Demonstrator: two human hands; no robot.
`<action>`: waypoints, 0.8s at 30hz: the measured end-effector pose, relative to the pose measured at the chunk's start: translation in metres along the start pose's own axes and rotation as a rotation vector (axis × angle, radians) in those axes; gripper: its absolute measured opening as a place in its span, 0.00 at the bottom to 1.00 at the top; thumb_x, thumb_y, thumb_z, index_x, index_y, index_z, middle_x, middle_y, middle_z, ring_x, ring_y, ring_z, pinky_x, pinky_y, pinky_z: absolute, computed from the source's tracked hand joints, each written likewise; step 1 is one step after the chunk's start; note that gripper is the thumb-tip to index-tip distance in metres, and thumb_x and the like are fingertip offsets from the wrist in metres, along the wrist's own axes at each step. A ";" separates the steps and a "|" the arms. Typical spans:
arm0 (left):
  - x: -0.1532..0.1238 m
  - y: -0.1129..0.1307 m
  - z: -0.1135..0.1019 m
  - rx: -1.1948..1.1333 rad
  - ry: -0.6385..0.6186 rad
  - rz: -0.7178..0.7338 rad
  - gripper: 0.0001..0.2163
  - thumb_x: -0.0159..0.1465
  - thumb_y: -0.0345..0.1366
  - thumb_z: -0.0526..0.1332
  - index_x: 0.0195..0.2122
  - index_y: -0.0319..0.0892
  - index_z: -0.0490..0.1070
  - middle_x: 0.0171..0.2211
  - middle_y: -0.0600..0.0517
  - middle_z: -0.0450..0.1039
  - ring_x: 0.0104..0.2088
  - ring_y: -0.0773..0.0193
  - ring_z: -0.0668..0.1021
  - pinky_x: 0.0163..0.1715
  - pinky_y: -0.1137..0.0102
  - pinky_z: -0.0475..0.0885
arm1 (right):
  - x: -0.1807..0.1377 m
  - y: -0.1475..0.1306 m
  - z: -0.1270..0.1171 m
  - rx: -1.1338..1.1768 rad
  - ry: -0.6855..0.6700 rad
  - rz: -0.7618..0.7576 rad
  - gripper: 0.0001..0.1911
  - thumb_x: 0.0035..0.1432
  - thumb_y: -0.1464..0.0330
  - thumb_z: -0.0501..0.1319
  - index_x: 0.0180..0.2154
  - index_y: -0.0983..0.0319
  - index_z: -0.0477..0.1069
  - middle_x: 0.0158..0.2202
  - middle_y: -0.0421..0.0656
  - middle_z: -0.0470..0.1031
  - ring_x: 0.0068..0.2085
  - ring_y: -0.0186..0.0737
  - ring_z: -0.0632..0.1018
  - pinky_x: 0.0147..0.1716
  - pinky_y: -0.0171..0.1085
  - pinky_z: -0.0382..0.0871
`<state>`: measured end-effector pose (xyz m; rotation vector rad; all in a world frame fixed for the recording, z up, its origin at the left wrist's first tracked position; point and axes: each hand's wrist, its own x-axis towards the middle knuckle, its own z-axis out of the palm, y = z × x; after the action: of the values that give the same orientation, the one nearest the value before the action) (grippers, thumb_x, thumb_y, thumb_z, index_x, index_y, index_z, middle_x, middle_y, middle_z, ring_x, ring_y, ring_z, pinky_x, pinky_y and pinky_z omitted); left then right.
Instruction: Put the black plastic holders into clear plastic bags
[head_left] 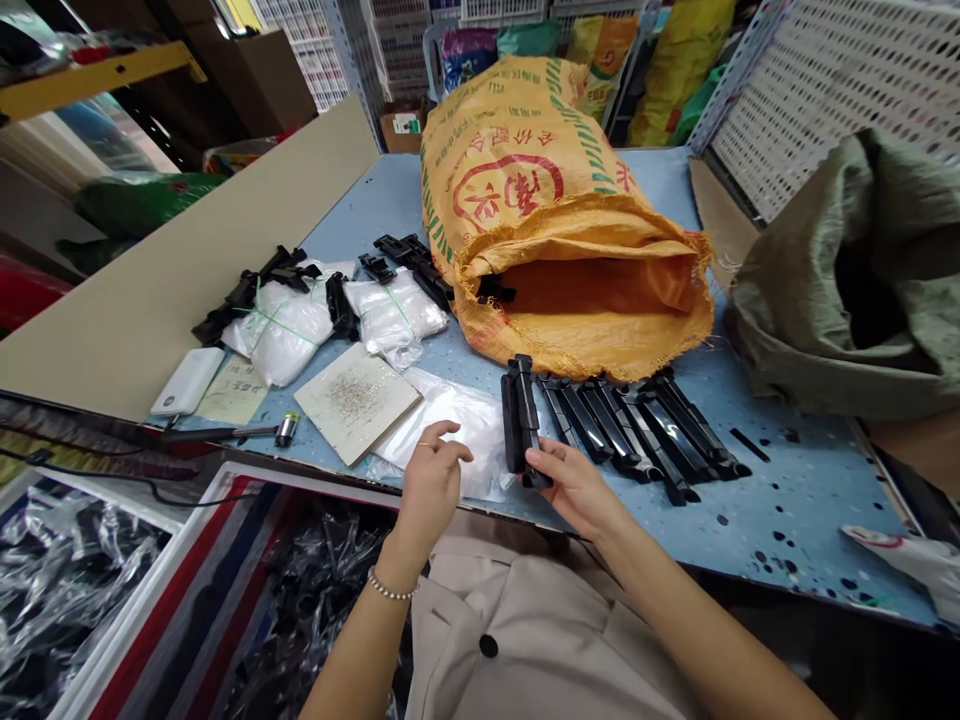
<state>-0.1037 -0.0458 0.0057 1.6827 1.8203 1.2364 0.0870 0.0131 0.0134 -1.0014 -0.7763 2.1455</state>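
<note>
My right hand (579, 490) grips a long black plastic part (521, 415) at its lower end and holds it upright above the table edge. It may be two pieces side by side; I cannot tell. My left hand (435, 478) is raised, fingers bent and apart, with nothing in it. Under and beside it lies a stack of clear plastic bags (469, 425). A row of similar black plastic parts (619, 430) rests to the right of my right hand. Behind them, an orange woven sack (517, 190) lies with its mouth facing me, some black parts just inside.
Bundled bags (289, 330), more black parts (240, 300), a square board (356, 400), a white device (187, 380) and a hammer-like tool (225, 434) occupy the left. A green-grey sack (810, 310) stands right. Below left are bins of wrapped black pieces (315, 590).
</note>
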 end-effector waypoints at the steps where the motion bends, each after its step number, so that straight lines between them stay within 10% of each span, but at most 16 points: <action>1: 0.000 -0.001 -0.001 0.109 -0.050 0.044 0.15 0.58 0.21 0.51 0.35 0.42 0.74 0.46 0.45 0.70 0.42 0.59 0.74 0.43 0.62 0.70 | -0.002 -0.002 -0.001 -0.002 0.031 -0.039 0.14 0.45 0.63 0.72 0.34 0.62 0.76 0.30 0.39 0.77 0.30 0.32 0.75 0.31 0.31 0.69; 5: 0.003 -0.004 0.005 0.234 -0.128 0.038 0.22 0.58 0.20 0.50 0.50 0.42 0.72 0.47 0.44 0.71 0.44 0.58 0.75 0.47 0.61 0.72 | -0.026 -0.012 -0.007 0.045 -0.002 -0.065 0.15 0.48 0.65 0.71 0.39 0.61 0.76 0.35 0.41 0.78 0.33 0.32 0.76 0.33 0.29 0.70; 10: 0.009 -0.010 0.010 0.090 -0.142 -0.050 0.27 0.59 0.23 0.54 0.61 0.43 0.61 0.56 0.42 0.64 0.35 0.67 0.77 0.39 0.68 0.75 | -0.050 -0.001 -0.022 0.235 -0.275 0.425 0.19 0.54 0.61 0.66 0.42 0.68 0.73 0.37 0.53 0.79 0.34 0.40 0.81 0.33 0.32 0.75; 14: -0.001 -0.003 0.011 0.198 -0.139 0.142 0.31 0.63 0.22 0.51 0.67 0.46 0.47 0.63 0.40 0.55 0.54 0.56 0.73 0.51 0.62 0.72 | -0.037 0.012 -0.030 0.440 -0.215 0.599 0.21 0.55 0.58 0.64 0.42 0.70 0.71 0.36 0.50 0.79 0.34 0.33 0.81 0.34 0.26 0.74; 21: -0.033 0.026 0.022 0.013 -0.426 0.391 0.34 0.63 0.22 0.49 0.68 0.45 0.39 0.65 0.41 0.52 0.64 0.55 0.61 0.60 0.58 0.65 | -0.007 0.015 -0.013 -0.052 0.052 0.060 0.12 0.53 0.60 0.66 0.34 0.62 0.72 0.32 0.40 0.76 0.37 0.38 0.77 0.41 0.39 0.74; 24: -0.033 0.023 0.019 -0.027 -0.364 0.325 0.32 0.61 0.26 0.56 0.66 0.43 0.50 0.61 0.40 0.60 0.60 0.54 0.66 0.57 0.57 0.68 | -0.012 0.012 -0.002 -0.545 -0.124 -0.144 0.17 0.56 0.59 0.63 0.44 0.61 0.72 0.40 0.43 0.76 0.45 0.44 0.75 0.50 0.45 0.68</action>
<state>-0.0681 -0.0728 0.0042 2.0875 1.3499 0.9788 0.0909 -0.0027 0.0083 -1.0383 -1.4991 1.9225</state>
